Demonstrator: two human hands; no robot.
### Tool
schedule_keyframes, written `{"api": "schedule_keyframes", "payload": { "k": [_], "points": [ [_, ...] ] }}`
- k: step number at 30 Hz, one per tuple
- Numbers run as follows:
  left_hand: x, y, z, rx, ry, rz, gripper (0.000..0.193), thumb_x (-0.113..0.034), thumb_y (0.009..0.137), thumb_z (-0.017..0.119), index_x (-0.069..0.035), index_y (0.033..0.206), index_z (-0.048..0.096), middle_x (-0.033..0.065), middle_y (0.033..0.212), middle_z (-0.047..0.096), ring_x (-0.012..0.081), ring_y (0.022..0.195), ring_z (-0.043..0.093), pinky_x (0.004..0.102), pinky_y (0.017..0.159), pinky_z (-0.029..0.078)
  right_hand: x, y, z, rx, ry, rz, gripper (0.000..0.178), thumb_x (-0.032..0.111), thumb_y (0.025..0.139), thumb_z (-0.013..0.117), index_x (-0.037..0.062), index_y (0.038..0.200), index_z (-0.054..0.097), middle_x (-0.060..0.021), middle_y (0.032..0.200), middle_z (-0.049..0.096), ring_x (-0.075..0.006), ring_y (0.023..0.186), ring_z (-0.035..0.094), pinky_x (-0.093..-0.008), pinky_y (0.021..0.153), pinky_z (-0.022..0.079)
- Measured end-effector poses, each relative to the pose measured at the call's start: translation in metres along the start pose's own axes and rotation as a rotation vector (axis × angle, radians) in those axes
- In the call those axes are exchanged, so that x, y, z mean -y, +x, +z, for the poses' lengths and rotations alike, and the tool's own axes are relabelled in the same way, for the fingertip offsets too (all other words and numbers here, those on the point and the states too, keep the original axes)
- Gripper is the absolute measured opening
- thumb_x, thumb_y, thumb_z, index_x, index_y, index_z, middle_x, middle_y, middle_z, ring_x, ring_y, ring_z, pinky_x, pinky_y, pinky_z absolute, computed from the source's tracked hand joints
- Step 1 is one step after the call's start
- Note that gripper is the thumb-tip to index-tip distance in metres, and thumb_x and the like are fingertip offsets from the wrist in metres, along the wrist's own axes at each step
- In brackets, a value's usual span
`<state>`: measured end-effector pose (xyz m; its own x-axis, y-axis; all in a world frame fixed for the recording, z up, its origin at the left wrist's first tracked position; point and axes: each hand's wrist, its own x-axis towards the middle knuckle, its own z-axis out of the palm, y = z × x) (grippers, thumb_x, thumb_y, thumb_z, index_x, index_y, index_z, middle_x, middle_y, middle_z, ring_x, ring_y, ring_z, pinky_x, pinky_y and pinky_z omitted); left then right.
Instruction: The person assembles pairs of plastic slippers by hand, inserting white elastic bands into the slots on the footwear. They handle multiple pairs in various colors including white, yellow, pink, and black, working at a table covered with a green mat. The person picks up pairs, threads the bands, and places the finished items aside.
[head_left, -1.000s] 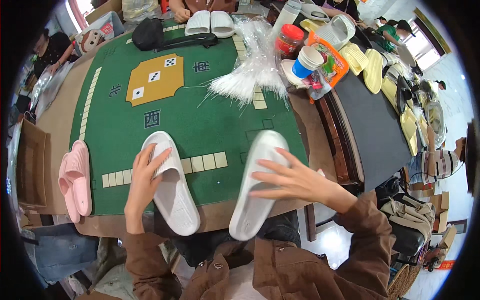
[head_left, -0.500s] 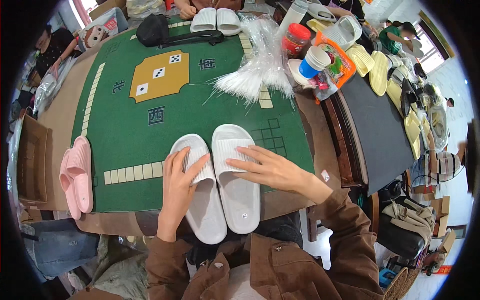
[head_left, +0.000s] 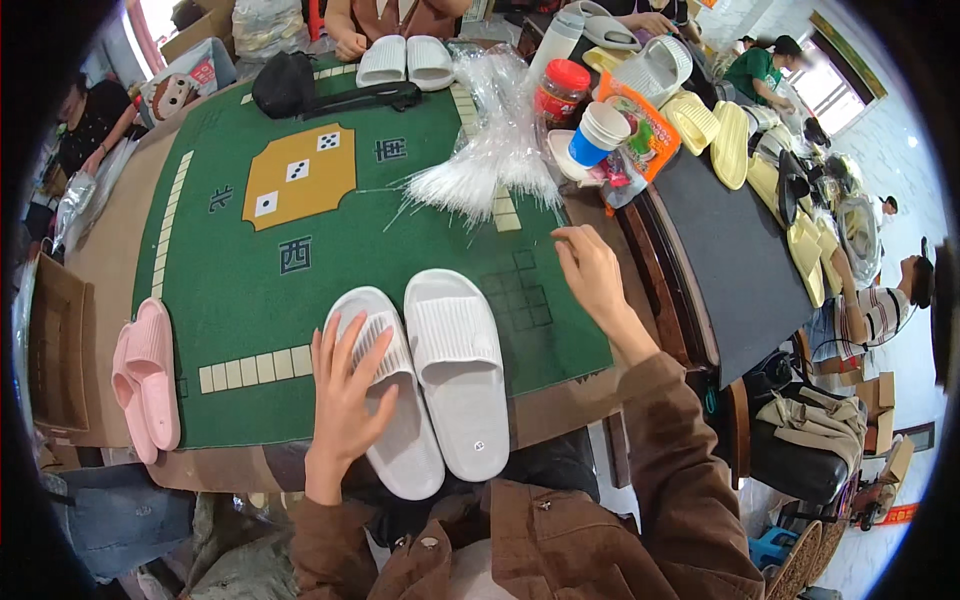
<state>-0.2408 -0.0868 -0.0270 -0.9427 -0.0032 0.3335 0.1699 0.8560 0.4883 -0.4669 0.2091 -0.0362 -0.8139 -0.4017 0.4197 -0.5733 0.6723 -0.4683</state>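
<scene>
A pair of whitish-grey slide slippers lies side by side at the table's near edge, toes pointing away from me. My left hand (head_left: 347, 395) rests with spread fingers over the strap and side of the left slipper (head_left: 405, 455). The right slipper (head_left: 463, 400) lies untouched, with a small round mark on its heel. My right hand (head_left: 592, 275) is off the slippers, over the mat's right side, fingers loosely bent and apart. Just beyond it lies a bundle of thin clear plastic strands (head_left: 490, 170). I see nothing held in that hand.
Pink slippers (head_left: 147, 375) lie at the left edge of the green mat (head_left: 250, 325). Farther back are a black bag (head_left: 285, 87) and another white pair (head_left: 405, 63). Paper cups (head_left: 598, 135) and a red-lidded jar (head_left: 562, 95) stand right, near yellow slippers (head_left: 730, 150). Other people sit around.
My right hand has left the right slipper's strap and moved right and away, toward the strand bundle. My left hand stays at the left slipper. The whole view has shifted slightly.
</scene>
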Motion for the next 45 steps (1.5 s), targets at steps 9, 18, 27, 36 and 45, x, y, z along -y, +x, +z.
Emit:
{"api": "schedule_keyframes", "payload": {
  "k": [9,18,27,36,45],
  "points": [
    [-0.019,-0.031,-0.017,-0.064,-0.055,0.004,0.051,-0.001,0.076,0.065,-0.009,0.126,0.063,0.0156,0.143,0.046,0.0413,0.140,0.033,0.0517,0.112,0.030,-0.041,0.023,0.035,-0.037,-0.270,0.027,0.012,0.015,0.090,0.061,0.0043,0.090,0.056,-0.0138,0.087,0.058,-0.0386,0.074,0.064,-0.0488,0.062,0.051],
    [-0.075,-0.021,0.004,-0.086,-0.331,0.101,0.046,-0.001,0.072,0.070,-0.006,0.117,0.067,0.0118,0.123,0.062,0.0250,0.083,0.061,0.0348,0.072,0.050,0.097,-0.070,-0.107,0.673,0.340,0.130,0.008,0.009,0.088,0.062,0.0010,0.089,0.062,-0.0112,0.073,0.064,-0.0237,0.064,0.066,-0.0337,0.060,0.051],
    [-0.103,-0.006,0.021,0.038,-0.385,0.428,0.032,-0.001,0.071,0.071,-0.001,0.103,0.069,0.0096,0.102,0.067,0.0228,0.075,0.062,0.0338,0.065,0.050,0.131,-0.105,-0.151,0.640,0.353,-0.127,0.008,0.006,0.084,0.070,0.0043,0.091,0.066,-0.0102,0.088,0.067,-0.0298,0.072,0.066,-0.0367,0.064,0.054],
    [-0.090,-0.075,-0.058,0.037,-0.120,0.245,0.021,-0.006,0.073,0.070,-0.002,0.094,0.072,0.0103,0.099,0.068,0.0249,0.084,0.067,0.0351,0.071,0.057,0.127,-0.105,-0.125,0.633,0.316,-0.370,0.028,0.000,0.070,0.069,0.0051,0.098,0.068,-0.0076,0.094,0.067,-0.0253,0.080,0.067,-0.0335,0.064,0.055],
    [-0.091,-0.120,-0.051,0.132,-0.036,0.093,0.025,-0.009,0.075,0.068,-0.003,0.099,0.070,0.0124,0.103,0.067,0.0263,0.092,0.067,0.0363,0.076,0.057,0.134,-0.101,-0.030,0.739,0.470,-0.536,0.018,0.003,0.079,0.060,0.0038,0.097,0.060,-0.0086,0.100,0.064,-0.0279,0.092,0.063,-0.0377,0.079,0.051]
  ]
}}
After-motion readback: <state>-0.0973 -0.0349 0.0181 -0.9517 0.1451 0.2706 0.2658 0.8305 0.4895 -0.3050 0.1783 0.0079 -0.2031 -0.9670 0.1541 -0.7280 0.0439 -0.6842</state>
